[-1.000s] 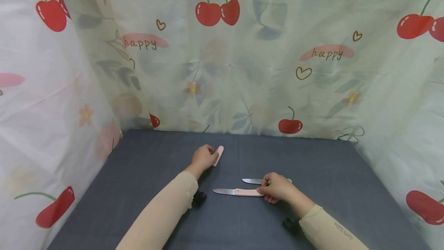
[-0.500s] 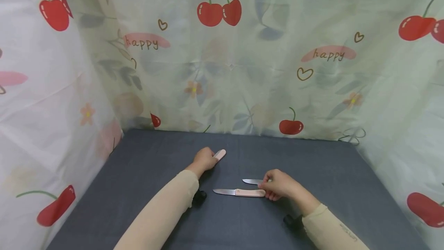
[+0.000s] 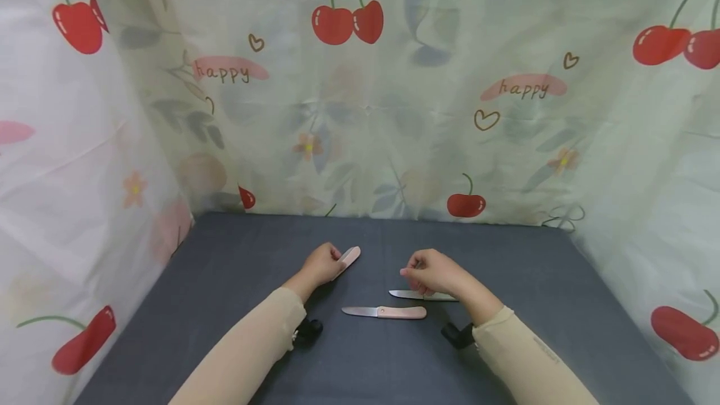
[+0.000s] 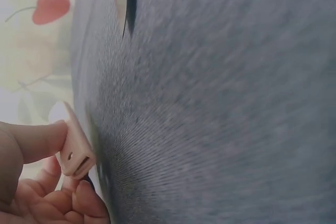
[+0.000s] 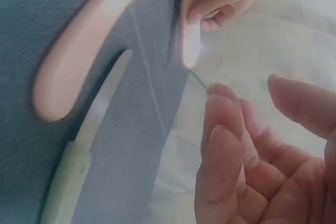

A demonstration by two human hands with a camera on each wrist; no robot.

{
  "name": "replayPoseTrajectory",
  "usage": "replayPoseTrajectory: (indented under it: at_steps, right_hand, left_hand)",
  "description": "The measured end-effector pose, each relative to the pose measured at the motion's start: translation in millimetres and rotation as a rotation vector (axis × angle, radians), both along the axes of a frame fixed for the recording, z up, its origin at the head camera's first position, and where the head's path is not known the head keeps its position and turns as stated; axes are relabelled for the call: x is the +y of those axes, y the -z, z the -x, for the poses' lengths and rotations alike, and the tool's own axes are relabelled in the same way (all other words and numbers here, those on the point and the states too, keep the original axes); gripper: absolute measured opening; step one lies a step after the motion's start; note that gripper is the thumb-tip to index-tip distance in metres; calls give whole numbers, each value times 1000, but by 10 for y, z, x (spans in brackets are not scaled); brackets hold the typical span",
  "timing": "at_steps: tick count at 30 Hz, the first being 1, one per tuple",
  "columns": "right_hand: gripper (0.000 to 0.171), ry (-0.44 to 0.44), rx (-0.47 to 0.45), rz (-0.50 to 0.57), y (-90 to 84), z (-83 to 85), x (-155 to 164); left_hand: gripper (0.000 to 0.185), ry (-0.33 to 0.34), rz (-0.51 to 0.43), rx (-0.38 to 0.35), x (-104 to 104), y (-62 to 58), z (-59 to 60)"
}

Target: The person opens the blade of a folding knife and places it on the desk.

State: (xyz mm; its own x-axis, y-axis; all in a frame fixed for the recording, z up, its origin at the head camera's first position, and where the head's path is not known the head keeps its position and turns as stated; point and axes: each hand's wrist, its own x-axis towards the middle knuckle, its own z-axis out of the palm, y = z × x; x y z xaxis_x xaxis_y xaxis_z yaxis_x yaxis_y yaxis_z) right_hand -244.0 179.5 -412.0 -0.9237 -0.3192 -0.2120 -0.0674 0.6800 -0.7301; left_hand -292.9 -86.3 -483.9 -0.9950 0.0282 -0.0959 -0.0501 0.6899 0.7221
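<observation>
My left hand (image 3: 322, 265) pinches a pink folding knife (image 3: 350, 257) between thumb and fingers. A slot shows in the end of its pink handle (image 4: 79, 153) in the left wrist view. Over a green-handled knife (image 5: 68, 182) hovers my right hand (image 3: 437, 270), its fingers loosely bent and thumb apart, with nothing between them. That knife's blade (image 3: 402, 294) points left, and the hand hides part of it in the head view. Nearer to me lies a second pink folding knife (image 3: 402, 312), unfolded, its blade also pointing left.
A dark grey cloth (image 3: 253, 249) covers the table. White curtains printed with cherries (image 3: 349, 22) enclose it at the back and both sides. Black wrist camera mounts (image 3: 308, 333) hang under both forearms.
My right hand has left the handle end of the unfolded pink knife and moved up and back, over the green-handled one. The pink knife in my left hand has turned to a slant.
</observation>
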Motion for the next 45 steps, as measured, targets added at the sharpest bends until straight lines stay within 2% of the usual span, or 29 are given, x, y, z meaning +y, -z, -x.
replayPoseTrajectory:
  at_steps: [6,14,24,32,36,41,45]
  right_hand:
    - [22,17,44,43,34,123,-148]
    - [17,97,118,173,224,207,-349]
    - [22,179,201,248,464,171,-541]
    - [28,221,265,411,559,133,-653]
    - [25,209,276,446,572,111,-688]
    - [22,162,236,466,573,75,-709]
    - [22,126,206,515,561,59,-722]
  left_hand:
    - [20,-3,-93,35,5,28,-109]
    - [20,7,-200,119,90,6,-323]
    - [20,15,-391,191,230,22,-506]
    - [20,38,-496,176,323,-1,-598]
    - [18,82,-478,162,317,1,-618]
    - [21,198,-403,164,269,-13,-600]
    - [24,277,-418,185,226,-5,-573]
